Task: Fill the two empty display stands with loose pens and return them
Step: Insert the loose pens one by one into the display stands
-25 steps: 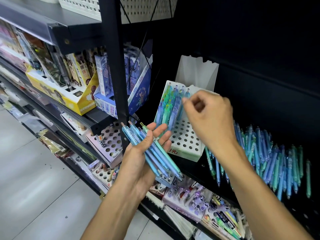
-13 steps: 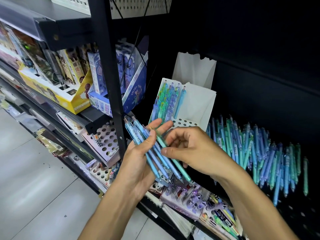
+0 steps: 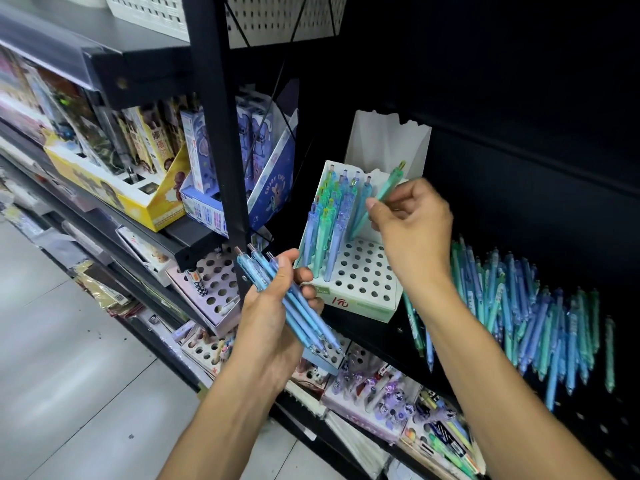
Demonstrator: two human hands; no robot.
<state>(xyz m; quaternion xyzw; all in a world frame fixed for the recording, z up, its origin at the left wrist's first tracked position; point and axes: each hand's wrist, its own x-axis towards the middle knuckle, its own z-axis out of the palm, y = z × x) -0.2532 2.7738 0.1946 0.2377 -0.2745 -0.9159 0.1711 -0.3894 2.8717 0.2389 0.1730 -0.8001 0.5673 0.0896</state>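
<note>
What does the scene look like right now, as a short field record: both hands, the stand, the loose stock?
left hand: grips a bundle of light-blue plastic pens
right hand: pinches a single teal plastic pen, tilted above the stand
white perforated cardboard stand: on the black metal shelf; pens upright in its left and rear holes, most front holes empty
loose pile of blue and teal pens: lying on the shelf, right of the stand
</note>
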